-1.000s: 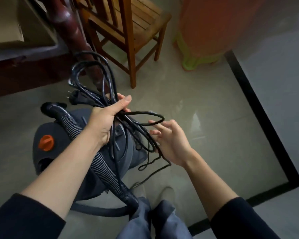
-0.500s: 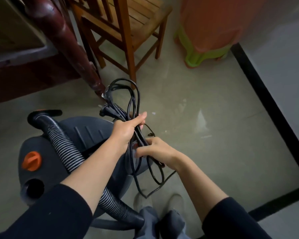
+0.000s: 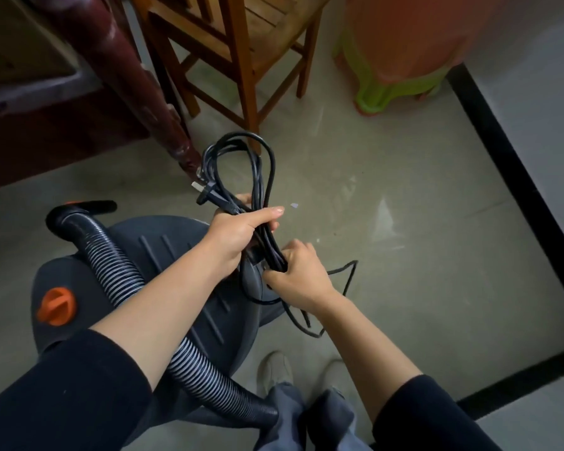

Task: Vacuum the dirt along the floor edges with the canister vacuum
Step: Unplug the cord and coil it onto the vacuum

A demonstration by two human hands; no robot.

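A dark grey canister vacuum [image 3: 183, 255] with an orange knob [image 3: 56, 305] stands on the floor at the lower left. Its ribbed hose [image 3: 118, 265] curves across its top and down toward my legs. Above the canister I hold a bundle of black power cord [image 3: 261, 177]. My left hand [image 3: 238, 231] grips the bundle near its middle, with the plug [image 3: 209, 193] sticking out to the left. Just below, my right hand [image 3: 295, 275] grips the lower strands. A loose length of cord [image 3: 347, 281] trails down to the floor.
A wooden chair [image 3: 241, 53] stands straight ahead, beside a dark red furniture leg [image 3: 144, 92] on the left. An orange tub on a green stool [image 3: 391, 89] sits at the upper right. A black floor border [image 3: 515, 177] runs along the right. My shoes [image 3: 274, 369] are below.
My right hand has closed round the lower strands and gathered the loose loops into the bundle. Both hands and the cord now sit lower, over the canister.
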